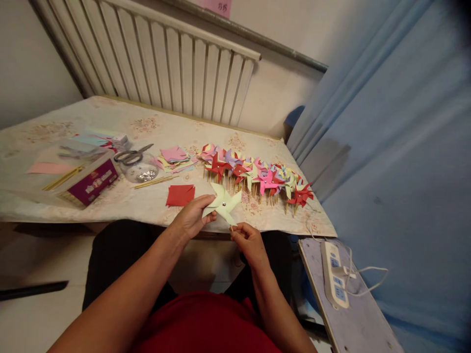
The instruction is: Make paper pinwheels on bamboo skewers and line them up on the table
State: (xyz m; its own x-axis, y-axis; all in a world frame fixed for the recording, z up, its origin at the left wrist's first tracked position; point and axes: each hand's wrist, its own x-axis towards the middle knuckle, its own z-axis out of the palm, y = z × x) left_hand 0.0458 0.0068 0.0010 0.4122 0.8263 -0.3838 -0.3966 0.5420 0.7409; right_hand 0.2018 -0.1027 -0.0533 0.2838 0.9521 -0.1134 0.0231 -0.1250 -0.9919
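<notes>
Showing just below frame centre, pale green pinwheel is pinched on its frame-left side between thumb and fingers of left hand; stick below is pinched by fingertips of right hand.

Your pinwheel is pale green, your shirt red. Your cloth is cream with a brownish-pink floral pattern, the paper red, the box purple-fronted, the curtain blue, the other pinwheels red, pink, lilac, pale green.
</notes>
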